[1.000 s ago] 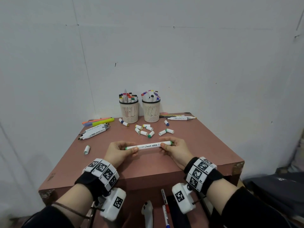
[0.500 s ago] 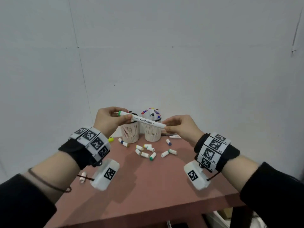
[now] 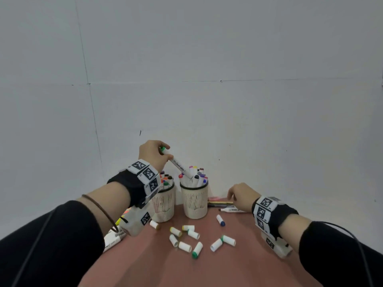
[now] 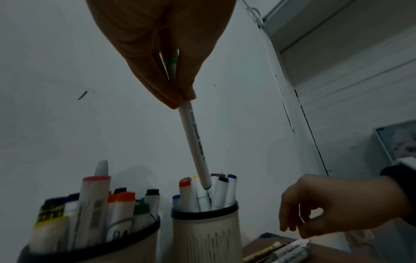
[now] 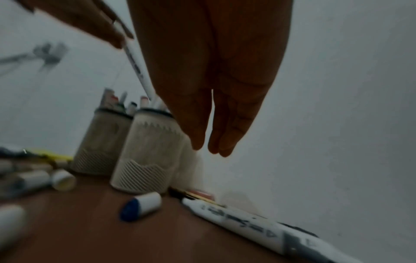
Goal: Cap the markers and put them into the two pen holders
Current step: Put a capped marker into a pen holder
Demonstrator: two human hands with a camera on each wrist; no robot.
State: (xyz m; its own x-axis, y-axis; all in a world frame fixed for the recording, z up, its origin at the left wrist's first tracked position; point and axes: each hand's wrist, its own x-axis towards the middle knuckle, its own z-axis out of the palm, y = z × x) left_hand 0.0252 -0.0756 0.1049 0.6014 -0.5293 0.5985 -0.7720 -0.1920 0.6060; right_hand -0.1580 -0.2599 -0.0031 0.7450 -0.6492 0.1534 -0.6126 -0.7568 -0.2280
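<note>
Progress: we are seeing both pen holders, the left holder [image 3: 163, 204] and the right holder [image 3: 194, 201], standing crowded with markers, while loose caps [image 3: 184, 246] and uncapped markers [image 3: 232, 210] are lying on the bench [image 3: 238, 266], so we are judging much work left.
Left hand [image 3: 153, 154]: its fingers are pinching the green-ended marker [image 3: 179, 166], whose lower end is entering the right holder.
Right hand [image 3: 241, 195]: it is hovering relaxed over the markers at the right, gripping nothing.

Table [image 3: 238, 266]: matt reddish-brown top, smooth. Pen holders [image 3: 194, 200]: cream plastic, slotted lower walls, black rims. Marker [image 4: 195, 142] in left hand [image 3: 152, 154]: smooth white plastic barrel, slight sheen. Loose caps [image 3: 185, 246] at 6 o'clock from holders: white plastic. Wall [image 3: 207, 79]: matt white.
</note>
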